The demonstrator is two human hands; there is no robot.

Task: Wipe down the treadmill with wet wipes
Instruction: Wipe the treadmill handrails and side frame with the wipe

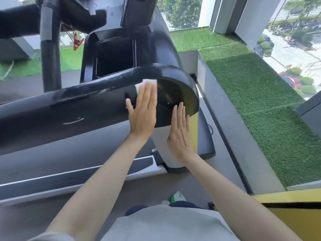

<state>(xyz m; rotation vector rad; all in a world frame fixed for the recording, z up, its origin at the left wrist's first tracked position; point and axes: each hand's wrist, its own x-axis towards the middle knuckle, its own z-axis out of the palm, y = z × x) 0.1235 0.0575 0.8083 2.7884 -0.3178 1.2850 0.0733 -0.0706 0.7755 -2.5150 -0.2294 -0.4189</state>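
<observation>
L hand (142, 113) flat, pressing wipe (149, 82) on treadmill rail (83, 100); R hand (179, 134) flat beside.

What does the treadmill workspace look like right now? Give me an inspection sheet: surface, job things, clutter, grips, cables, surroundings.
Surface: black treadmill handrail, streaked and scuffed.
Job's things: white wet wipe pressed on the handrail near its rounded end.
Clutter: green-and-white packet on the floor by the person.
Grips: left hand flat on the wet wipe; right hand flat and open beside it, contact unclear.
Cables: thin black cable by the base; red safety clip hanging on its cord.
Surroundings: artificial turf, windows overlooking trees.
</observation>
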